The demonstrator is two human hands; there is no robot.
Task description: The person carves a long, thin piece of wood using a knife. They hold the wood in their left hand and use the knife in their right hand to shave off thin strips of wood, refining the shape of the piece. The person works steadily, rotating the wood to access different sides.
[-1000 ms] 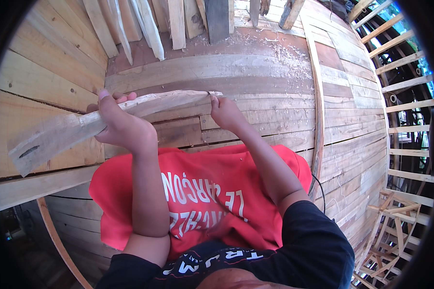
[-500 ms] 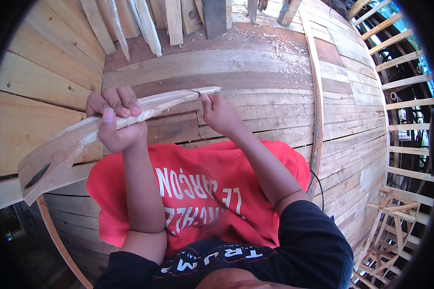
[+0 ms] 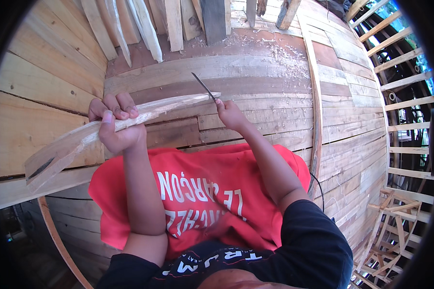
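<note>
Planked flooring strewn with shavings lies beyond the wooden stick [image 3: 115,127], clenched mid-length in the left hand [image 3: 115,124] over the red cloth [image 3: 197,192], and the thin blade [image 3: 203,86] pinched in the right hand [image 3: 229,114] at its tip could slip off the grain toward the person's lap.

Black sleeves [image 3: 318,241], seemingly short, bare forearms.

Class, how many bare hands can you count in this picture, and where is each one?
2. The left hand grips the wooden strip near its middle. The right hand is at the strip's far tip, holding a thin blade. No others show.
</note>
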